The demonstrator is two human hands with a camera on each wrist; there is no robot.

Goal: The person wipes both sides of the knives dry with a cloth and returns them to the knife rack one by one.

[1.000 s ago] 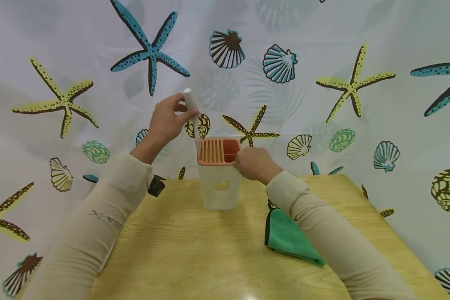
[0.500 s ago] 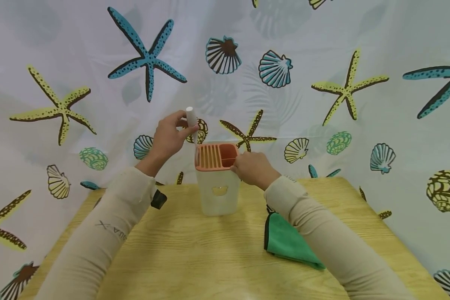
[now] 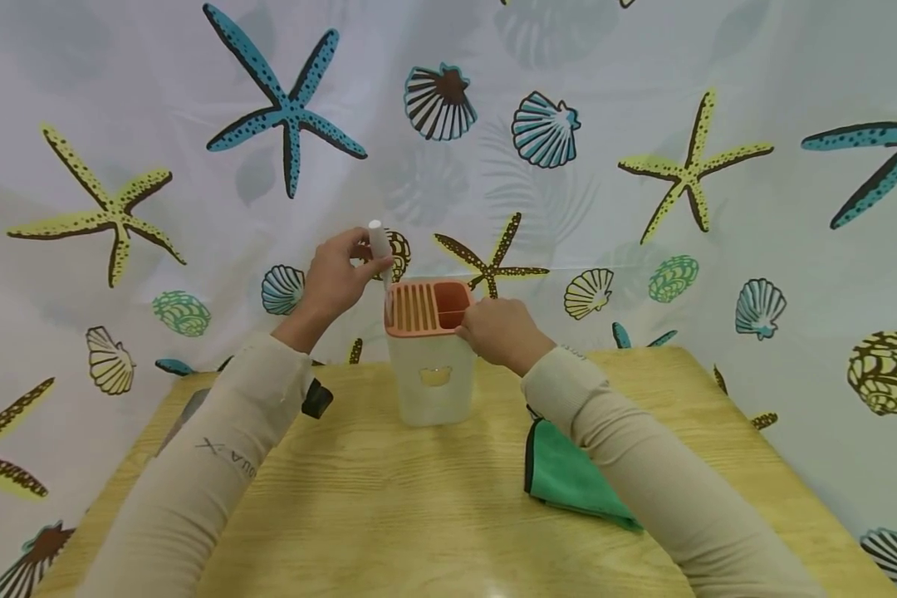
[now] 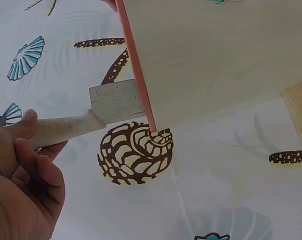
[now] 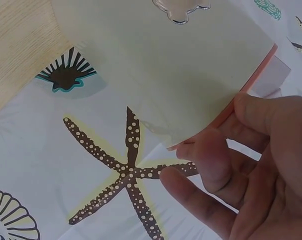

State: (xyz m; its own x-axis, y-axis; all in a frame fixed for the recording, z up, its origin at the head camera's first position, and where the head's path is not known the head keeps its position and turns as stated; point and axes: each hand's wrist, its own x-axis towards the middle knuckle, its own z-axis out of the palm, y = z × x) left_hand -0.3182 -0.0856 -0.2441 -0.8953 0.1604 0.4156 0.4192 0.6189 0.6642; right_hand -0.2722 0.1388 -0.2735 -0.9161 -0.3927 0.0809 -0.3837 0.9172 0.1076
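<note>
Nearest, the left sleeve (image 3: 194, 465) reaches up the head view towards one o'clock and the right sleeve (image 3: 658, 465) towards half past ten. Between them lies the wooden table (image 3: 389, 515); its right edge slants away towards eleven o'clock, while its left edge runs partly behind the left sleeve. From the holder (image 3: 433, 365), a folded green cloth (image 3: 575, 482) lies at four o'clock, partly covered by the right sleeve, and a small black object (image 3: 316, 399) at eight, beside the left cuff.

The white holder stands upright near the table's far edge. Only the head view shows its slots (image 3: 416, 309) and red compartment (image 3: 451, 303).

The left hand (image 3: 336, 274), at ten o'clock from the holder, pinches a knife (image 4: 96, 116) by its pale handle, pommel up. The left wrist view alone shows the broad blade (image 4: 117, 101) clearly, its end hidden past the salmon rim (image 4: 136, 65); how deep it sits cannot be told. At two o'clock, the right hand (image 3: 502, 332) grips the rim; the right wrist view shows its thumb and fingers bent around it.

Farthest hangs a starfish-and-shell curtain (image 3: 433, 183).
</note>
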